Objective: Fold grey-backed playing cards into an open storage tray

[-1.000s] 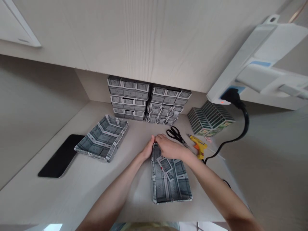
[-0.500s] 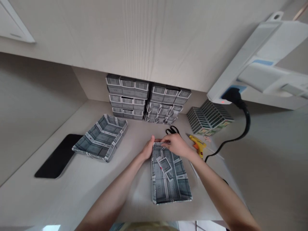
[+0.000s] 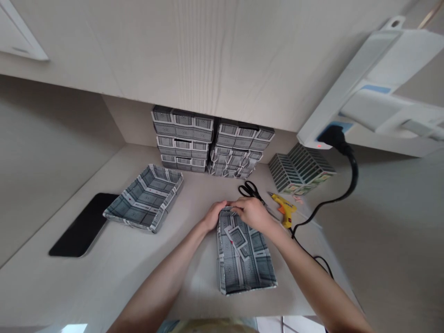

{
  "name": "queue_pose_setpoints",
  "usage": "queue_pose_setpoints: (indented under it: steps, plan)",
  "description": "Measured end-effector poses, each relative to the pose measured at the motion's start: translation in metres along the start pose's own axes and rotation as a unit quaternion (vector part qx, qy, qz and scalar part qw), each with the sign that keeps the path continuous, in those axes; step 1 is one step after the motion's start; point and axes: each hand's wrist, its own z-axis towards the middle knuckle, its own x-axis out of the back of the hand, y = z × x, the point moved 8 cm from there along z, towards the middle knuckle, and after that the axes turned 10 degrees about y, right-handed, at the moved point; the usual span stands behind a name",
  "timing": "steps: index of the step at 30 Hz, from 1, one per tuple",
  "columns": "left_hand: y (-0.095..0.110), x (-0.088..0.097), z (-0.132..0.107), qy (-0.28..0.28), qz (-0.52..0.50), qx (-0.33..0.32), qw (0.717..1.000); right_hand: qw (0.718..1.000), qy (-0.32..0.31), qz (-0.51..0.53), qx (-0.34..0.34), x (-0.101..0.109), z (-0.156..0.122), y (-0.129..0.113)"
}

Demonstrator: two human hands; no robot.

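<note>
An open tray (image 3: 248,280) covered in grey-patterned playing cards lies lengthwise before me. At its far left corner, my left hand (image 3: 212,217) is closed round the wall, thumb over the rim. My right hand (image 3: 253,212) pinches the far rim with bent fingers, close to my left thumb; the fingertips are partly hidden. A few loose playing cards (image 3: 237,237) lie inside the tray. Beyond my right hand are black-handled scissors (image 3: 248,188), their blades partly covered, and a yellow glue gun (image 3: 285,209).
A second card-covered tray (image 3: 151,190) stands left, beside a black phone-like slab (image 3: 80,227). Stacked card-covered boxes (image 3: 183,132) are at the back, with card-deck-like blocks (image 3: 302,167) to their right. A power strip (image 3: 354,83) with a black cord (image 3: 354,173) hangs at upper right.
My left thumb has come down onto the tray's far rim. My right hand has shifted slightly down and left, uncovering more of the scissors and cord.
</note>
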Motion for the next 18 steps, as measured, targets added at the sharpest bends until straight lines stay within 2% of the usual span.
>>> queue_pose_setpoints:
  steps: [6,10,15,18]
  plan:
    - [0.011,0.0,0.0,0.008,0.076,-0.05,0.996,1.0,0.004,-0.021,-0.001,-0.005,-0.005,-0.001]
    - [0.022,-0.004,-0.001,-0.005,0.073,-0.073,0.995,1.0,0.002,-0.029,0.01,-0.013,-0.009,0.0]
    - [0.019,0.0,0.0,0.012,0.051,-0.054,0.997,1.0,-0.007,-0.004,0.026,-0.017,-0.014,0.001]
    - [0.013,0.001,0.002,0.009,0.012,-0.025,1.0,1.0,-0.003,0.02,0.011,-0.012,-0.014,0.002]
